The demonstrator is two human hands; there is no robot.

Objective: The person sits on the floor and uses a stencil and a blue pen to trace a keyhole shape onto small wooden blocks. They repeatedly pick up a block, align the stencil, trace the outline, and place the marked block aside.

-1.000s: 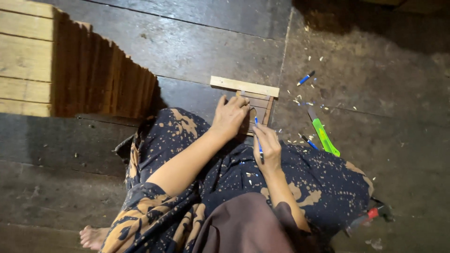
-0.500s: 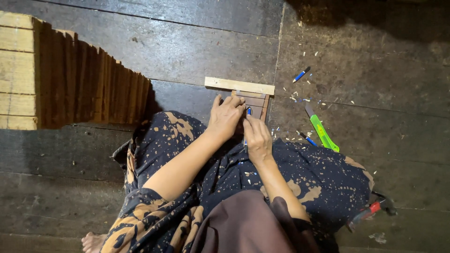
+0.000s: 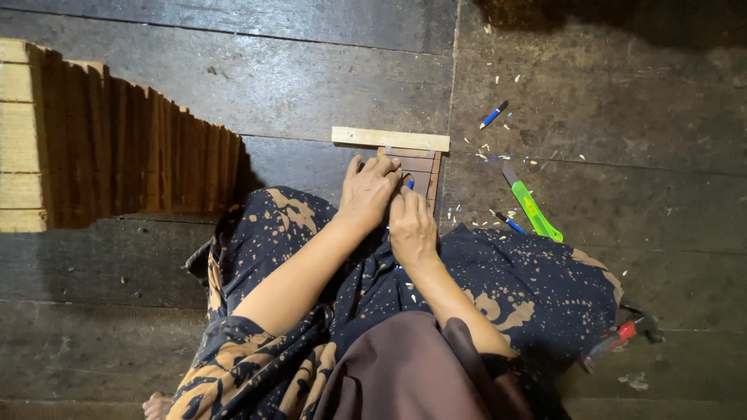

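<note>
A small brown wooden frame lies on the dark plank floor against a pale wooden strip. My left hand presses flat on the frame's left part. My right hand sits close beside it, closed on a blue pencil whose tip shows between the two hands, over the frame. Most of the pencil is hidden under my fingers.
A green utility knife and two blue pencils lie among wood shavings to the right. A stack of upright wooden slats stands at the left. A red-handled tool lies by my patterned skirt.
My right hand has moved left and forward with the pencil until it meets my left hand on the frame. The view has drifted a little.
</note>
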